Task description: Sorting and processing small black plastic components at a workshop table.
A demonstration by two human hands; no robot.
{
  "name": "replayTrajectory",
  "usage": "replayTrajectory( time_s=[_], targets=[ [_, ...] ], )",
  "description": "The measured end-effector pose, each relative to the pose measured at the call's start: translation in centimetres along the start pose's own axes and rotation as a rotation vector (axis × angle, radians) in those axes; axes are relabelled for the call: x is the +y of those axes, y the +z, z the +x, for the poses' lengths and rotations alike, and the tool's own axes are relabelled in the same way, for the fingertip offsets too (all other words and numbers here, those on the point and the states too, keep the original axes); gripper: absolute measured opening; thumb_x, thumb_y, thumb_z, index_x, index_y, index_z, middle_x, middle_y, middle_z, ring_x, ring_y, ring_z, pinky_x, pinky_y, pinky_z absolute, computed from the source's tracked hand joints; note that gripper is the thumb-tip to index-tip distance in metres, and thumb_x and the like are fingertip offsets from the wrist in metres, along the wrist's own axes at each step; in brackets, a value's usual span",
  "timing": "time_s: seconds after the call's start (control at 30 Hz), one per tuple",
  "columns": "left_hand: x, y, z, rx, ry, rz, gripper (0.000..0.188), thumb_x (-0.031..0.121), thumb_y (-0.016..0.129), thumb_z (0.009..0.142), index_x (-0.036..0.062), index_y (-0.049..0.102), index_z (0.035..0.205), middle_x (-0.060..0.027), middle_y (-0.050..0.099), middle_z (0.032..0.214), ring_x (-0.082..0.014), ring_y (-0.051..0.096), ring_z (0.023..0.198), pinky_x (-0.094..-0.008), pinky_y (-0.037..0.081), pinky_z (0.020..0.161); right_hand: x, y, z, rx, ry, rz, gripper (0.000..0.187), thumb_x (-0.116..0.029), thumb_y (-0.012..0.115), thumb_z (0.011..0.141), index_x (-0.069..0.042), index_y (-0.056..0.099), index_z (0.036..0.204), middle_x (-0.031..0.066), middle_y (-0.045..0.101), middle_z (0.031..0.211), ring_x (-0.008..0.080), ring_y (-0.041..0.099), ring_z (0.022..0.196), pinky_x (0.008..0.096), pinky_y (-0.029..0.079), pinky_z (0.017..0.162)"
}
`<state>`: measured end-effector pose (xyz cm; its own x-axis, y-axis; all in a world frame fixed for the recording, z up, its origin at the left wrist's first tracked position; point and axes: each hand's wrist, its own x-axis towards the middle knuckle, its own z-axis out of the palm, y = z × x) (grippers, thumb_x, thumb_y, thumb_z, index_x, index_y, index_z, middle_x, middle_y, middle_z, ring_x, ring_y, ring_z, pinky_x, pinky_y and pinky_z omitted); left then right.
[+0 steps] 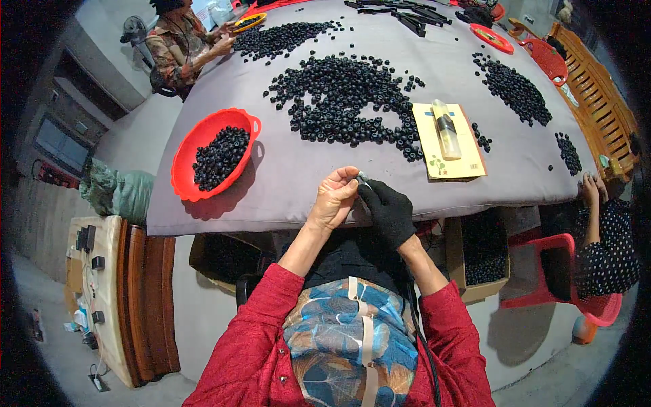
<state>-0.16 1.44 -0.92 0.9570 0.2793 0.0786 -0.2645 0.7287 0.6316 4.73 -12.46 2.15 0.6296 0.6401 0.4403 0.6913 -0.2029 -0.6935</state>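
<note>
My bare left hand [332, 201] and my right hand [389, 213], in a black glove, meet just above the table's near edge. Thumb and fingers of both are pinched together at the tips. Between them shows a tiny greyish bit, too small to name. In front of my hands spreads a large pile of small round black pieces [346, 98], some with a hole in the middle. A red plastic basket [182, 159] to the left holds more of the same pieces. To the right, a clear tube with a dark band [447, 132] lies on a yellow booklet [428, 161].
The table has a grey cloth [298, 183]. More black pieces [519, 91] lie at right, with black strips [407, 15] at the far side. One person [178, 47] sits far left, another [603, 247] at right by a red chair [542, 271]. Boxes of black pieces [485, 247] stand below.
</note>
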Motion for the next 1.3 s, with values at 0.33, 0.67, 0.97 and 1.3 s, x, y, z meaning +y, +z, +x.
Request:
replayTrajectory(
  time_s=[0.33, 0.67, 0.97, 1.3],
  targets=[
    [0.0, 0.1, 0.1, 0.006, 0.003, 0.009, 0.023, -0.003, 0.058, 0.078, 0.0022, 0.055, 0.1, -0.0057, 0.06, 0.09, -0.0127, 0.058, 0.079, -0.026, 0.048, 0.076, 0.1, 0.2, 0.0, 0.041, -0.074, -0.088, 0.021, -0.017, 0.052, 0.082, -0.01, 0.058, 0.102, 0.0094, 0.062, 0.09, 0.025, 0.061, 0.075, 0.0323, 0.049, 0.062],
    [0.2, 0.3, 0.0, -0.028, -0.01, 0.008, 0.026, -0.002, 0.058, 0.079, 0.0015, 0.053, 0.104, -0.0073, 0.06, 0.091, -0.0141, 0.059, 0.081, -0.0263, 0.048, 0.077, -0.1, 0.2, 0.2, 0.021, -0.031, -0.118, 0.021, -0.016, 0.054, 0.08, -0.013, 0.058, 0.101, 0.0076, 0.061, 0.093, 0.0244, 0.061, 0.075, 0.0324, 0.049, 0.061],
    [0.2, 0.1, -0.2, -0.006, -0.025, -0.044, 0.029, -0.002, 0.058, 0.078, 0.0013, 0.051, 0.107, -0.0081, 0.061, 0.089, -0.0137, 0.06, 0.075, -0.0257, 0.049, 0.072, 0.1, -0.2, -0.1, 0.102, -0.271, -0.279, 0.021, -0.014, 0.055, 0.078, -0.011, 0.057, 0.099, 0.0068, 0.059, 0.092, 0.0238, 0.06, 0.075, 0.0319, 0.048, 0.059],
    [0.1, 0.4, -0.1, 0.009, -0.031, -0.074, 0.029, 0.0, 0.059, 0.078, 0.0022, 0.052, 0.106, -0.0065, 0.061, 0.088, -0.0127, 0.059, 0.077, -0.0264, 0.047, 0.076, -1.0, -0.8, -0.2, -0.029, 0.037, 0.052, 0.021, -0.017, 0.05, 0.083, -0.01, 0.058, 0.102, 0.0086, 0.061, 0.094, 0.0246, 0.06, 0.08, 0.0311, 0.048, 0.065]
  ],
)
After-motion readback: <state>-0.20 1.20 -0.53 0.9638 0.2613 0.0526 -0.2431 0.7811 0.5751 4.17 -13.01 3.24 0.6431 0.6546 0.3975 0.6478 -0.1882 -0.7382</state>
